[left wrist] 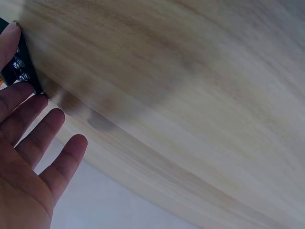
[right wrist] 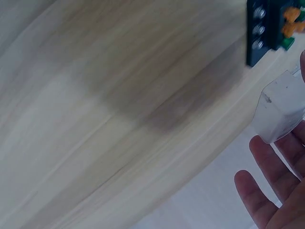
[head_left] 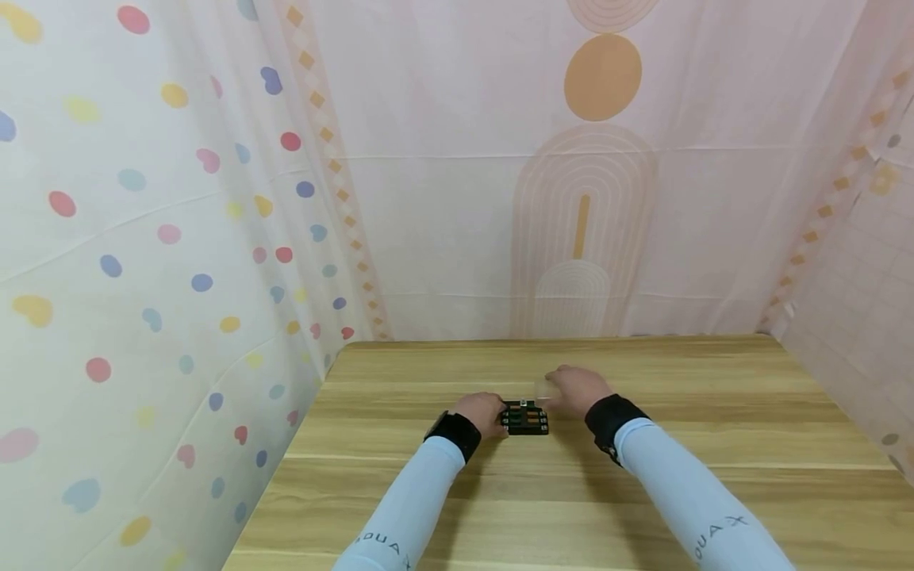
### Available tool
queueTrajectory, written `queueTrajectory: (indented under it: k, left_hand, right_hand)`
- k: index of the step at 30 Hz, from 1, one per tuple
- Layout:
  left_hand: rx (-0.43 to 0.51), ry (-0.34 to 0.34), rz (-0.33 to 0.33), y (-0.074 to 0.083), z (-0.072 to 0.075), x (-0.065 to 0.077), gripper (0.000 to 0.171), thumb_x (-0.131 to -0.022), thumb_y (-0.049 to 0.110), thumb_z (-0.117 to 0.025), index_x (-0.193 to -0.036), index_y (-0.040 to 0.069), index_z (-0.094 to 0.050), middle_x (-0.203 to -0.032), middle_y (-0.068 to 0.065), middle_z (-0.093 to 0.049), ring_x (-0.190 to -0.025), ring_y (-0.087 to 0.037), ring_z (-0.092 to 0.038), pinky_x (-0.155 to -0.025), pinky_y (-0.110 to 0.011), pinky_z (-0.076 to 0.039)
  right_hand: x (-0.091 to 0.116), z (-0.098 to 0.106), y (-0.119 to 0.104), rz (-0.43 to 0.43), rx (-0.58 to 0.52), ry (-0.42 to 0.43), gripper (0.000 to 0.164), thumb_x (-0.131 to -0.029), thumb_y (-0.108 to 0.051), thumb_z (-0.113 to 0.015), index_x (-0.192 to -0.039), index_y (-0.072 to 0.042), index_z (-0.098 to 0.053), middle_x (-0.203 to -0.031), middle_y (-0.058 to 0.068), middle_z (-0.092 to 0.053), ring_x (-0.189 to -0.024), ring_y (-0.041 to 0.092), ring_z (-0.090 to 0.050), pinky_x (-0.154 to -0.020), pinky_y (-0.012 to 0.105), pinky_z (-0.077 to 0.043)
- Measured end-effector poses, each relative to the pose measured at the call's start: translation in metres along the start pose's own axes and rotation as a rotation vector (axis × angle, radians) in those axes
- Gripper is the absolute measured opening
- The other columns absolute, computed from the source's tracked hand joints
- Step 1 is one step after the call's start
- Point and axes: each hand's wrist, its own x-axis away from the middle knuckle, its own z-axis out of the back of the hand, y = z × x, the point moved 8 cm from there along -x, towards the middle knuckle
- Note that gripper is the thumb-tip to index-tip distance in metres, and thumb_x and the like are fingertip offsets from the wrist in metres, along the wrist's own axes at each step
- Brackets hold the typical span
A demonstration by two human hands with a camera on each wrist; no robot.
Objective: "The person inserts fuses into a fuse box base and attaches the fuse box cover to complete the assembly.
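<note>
A small black fuse box (head_left: 526, 423) lies on the wooden table. My left hand (head_left: 481, 411) grips its left end; in the left wrist view the thumb and index finger pinch the block's edge, the other fingers spread out. Screw terminals line the block's end (right wrist: 258, 28), with orange and green blade fuses (right wrist: 291, 21) beside them. My right hand (head_left: 577, 390) holds a clear plastic cover (right wrist: 281, 107) between thumb and fingers, just right of the fuse box and apart from it. Part of the right thumb is cut off by the frame edge.
The wood-grain table (head_left: 400, 492) stretches out around both hands. A patterned curtain (head_left: 443, 238) hangs behind its back edge, and a dotted one (head_left: 178, 317) hangs along the left side.
</note>
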Motion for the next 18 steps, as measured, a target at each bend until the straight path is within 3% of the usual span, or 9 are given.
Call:
queueTrajectory:
  k: [7, 13, 18]
  left_hand:
    - [-0.015, 0.004, 0.001, -0.001, -0.001, -0.003, 0.043, -0.084, 0.042, -0.079, -0.114, 0.013, -0.074, -0.100, 0.003, -0.072, -0.091, -0.012, -0.067, -0.083, -0.027, -0.053]
    - [0.003, 0.040, -0.023, 0.000, 0.000, -0.003, 0.029, -0.081, 0.040, -0.082, -0.094, 0.015, -0.076, -0.082, 0.007, -0.068, -0.077, -0.010, -0.064, -0.075, -0.027, -0.054]
    - [0.000, 0.053, -0.035, 0.000, 0.001, -0.004, 0.027, -0.079, 0.041, -0.083, -0.088, 0.016, -0.074, -0.081, 0.008, -0.067, -0.076, -0.009, -0.063, -0.074, -0.027, -0.053]
  right_hand:
    - [-0.006, -0.009, -0.021, 0.036, 0.000, -0.007, 0.055, -0.082, -0.036, -0.081, -0.124, -0.004, -0.067, -0.114, 0.012, -0.068, -0.100, 0.026, -0.065, -0.085, 0.041, -0.053]
    - [-0.008, -0.013, -0.032, 0.053, -0.042, 0.005, 0.049, -0.080, -0.035, -0.083, -0.118, -0.006, -0.069, -0.106, 0.008, -0.068, -0.085, 0.019, -0.060, -0.075, 0.038, -0.051]
    - [-0.012, -0.021, -0.035, 0.083, -0.014, 0.014, 0.045, -0.079, -0.037, -0.084, -0.112, -0.009, -0.072, -0.093, 0.001, -0.065, -0.075, 0.014, -0.056, -0.068, 0.034, -0.049]
